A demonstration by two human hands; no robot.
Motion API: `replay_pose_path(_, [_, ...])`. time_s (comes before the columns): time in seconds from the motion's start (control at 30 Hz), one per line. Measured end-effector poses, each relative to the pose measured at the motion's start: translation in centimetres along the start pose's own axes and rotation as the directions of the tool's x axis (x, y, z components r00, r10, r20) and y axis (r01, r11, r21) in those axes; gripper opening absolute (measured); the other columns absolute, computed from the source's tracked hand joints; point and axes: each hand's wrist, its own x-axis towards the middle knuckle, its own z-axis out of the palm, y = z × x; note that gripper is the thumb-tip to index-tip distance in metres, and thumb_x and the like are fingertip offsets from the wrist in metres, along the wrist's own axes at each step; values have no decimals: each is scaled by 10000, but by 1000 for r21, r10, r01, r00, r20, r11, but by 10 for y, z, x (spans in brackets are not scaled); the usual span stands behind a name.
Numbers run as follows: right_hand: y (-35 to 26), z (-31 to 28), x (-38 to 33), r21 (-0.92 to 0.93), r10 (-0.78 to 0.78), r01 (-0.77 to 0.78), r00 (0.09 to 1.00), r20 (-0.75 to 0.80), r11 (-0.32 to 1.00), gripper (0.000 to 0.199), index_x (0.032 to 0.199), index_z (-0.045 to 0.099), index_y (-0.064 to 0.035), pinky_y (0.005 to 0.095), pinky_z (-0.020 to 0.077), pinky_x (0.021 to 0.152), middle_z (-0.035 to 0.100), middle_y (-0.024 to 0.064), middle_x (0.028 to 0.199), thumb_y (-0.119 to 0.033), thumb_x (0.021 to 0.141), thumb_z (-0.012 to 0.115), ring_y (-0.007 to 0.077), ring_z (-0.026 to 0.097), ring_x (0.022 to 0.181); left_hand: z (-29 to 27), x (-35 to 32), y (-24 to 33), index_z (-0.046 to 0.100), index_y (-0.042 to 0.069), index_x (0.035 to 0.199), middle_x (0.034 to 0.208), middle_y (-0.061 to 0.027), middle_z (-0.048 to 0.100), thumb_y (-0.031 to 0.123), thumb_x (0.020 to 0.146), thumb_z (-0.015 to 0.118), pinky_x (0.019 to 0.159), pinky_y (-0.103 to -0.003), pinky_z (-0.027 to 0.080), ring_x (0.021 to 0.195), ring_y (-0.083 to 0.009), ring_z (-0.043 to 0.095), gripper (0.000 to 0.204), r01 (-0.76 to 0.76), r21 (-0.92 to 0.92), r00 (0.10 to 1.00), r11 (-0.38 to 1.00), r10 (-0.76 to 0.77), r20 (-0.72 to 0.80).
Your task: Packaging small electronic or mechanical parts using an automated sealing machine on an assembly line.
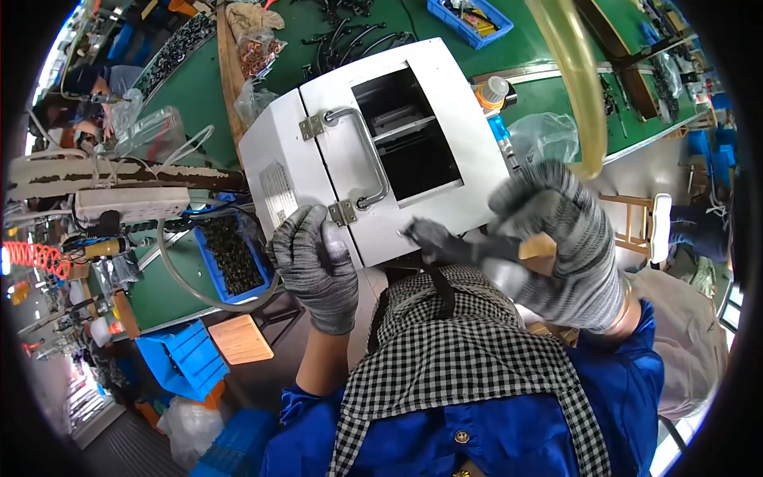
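A white metal box (473,119) with a hinged lid, a chrome handle (373,159) and a dark rectangular opening stands on the bench before me. My left hand (316,266), in a grey knitted glove, rests at the box's near left corner. Its fingers are curled with the thumb against them, and a dark bit shows there that I cannot make out. To the right of the box's near edge, my gloved right hand (564,246) is closed round a black bent part (445,242). That hand and the part are smeared by motion.
Black bent parts (342,44) lie behind the box on the green bench. A blue tray (474,24) is at the back, and a blue bin of small dark parts (230,254) at left. A thick clear hose (576,79) hangs at right. A stool (660,226) stands beyond.
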Motion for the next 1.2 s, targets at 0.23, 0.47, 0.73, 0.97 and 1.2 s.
replay_pose_path(0.23, [64, 11, -63, 814, 393, -500, 840, 373, 296, 251, 853, 603, -23, 355, 479, 819, 569, 108, 1009, -237, 805, 724, 216, 582, 924, 2, -1, 2, 660, 16, 1005, 1007, -134, 621, 84, 848, 591, 896, -401, 440, 969, -290, 574, 184, 23, 13, 1000, 1000, -23, 7])
replay_pose_path(0.47, [82, 21, -86, 840, 397, -511, 820, 413, 183, 297, 845, 606, -36, 345, 432, 872, 582, 96, 955, -310, 797, 713, 205, 564, 922, -8, -4, 29, 652, 19, 1034, 982, -127, 632, 151, 857, 603, 839, -365, 470, 927, -265, 591, 226, -9, -75, 1000, 997, 11, 26])
replay_pose_path(0.73, [76, -20, -107, 817, 431, -320, 897, 98, 480, 355, 863, 597, -40, 318, 414, 841, 576, 80, 929, -370, 790, 705, 184, 531, 933, 2, -16, 129, 553, -10, 1181, 969, -90, 616, 371, 824, 678, 628, -299, 509, 728, -199, 603, 537, -5, -565, 814, 825, 332, 477])
replay_pose_path(0.97, [84, -57, -150, 826, 598, -239, 789, -140, 510, 347, 912, 591, -49, 270, 443, 790, 583, 48, 937, -353, 797, 714, 143, 551, 885, 92, -37, 220, 399, -18, 1317, 1027, -112, 608, 312, 841, 699, 782, -289, 485, 850, -161, 571, 653, 390, -817, 840, 424, 200, 505])
replay_pose_path(1.2, [124, -69, -154, 940, 726, -152, 676, -127, 306, 264, 984, 592, -48, 235, 497, 716, 599, 17, 895, -262, 857, 680, 102, 593, 786, 170, -35, 249, 500, -9, 1190, 956, -146, 575, 416, 902, 586, 808, -359, 474, 878, -248, 571, 521, 269, -741, 884, 615, 148, 444])
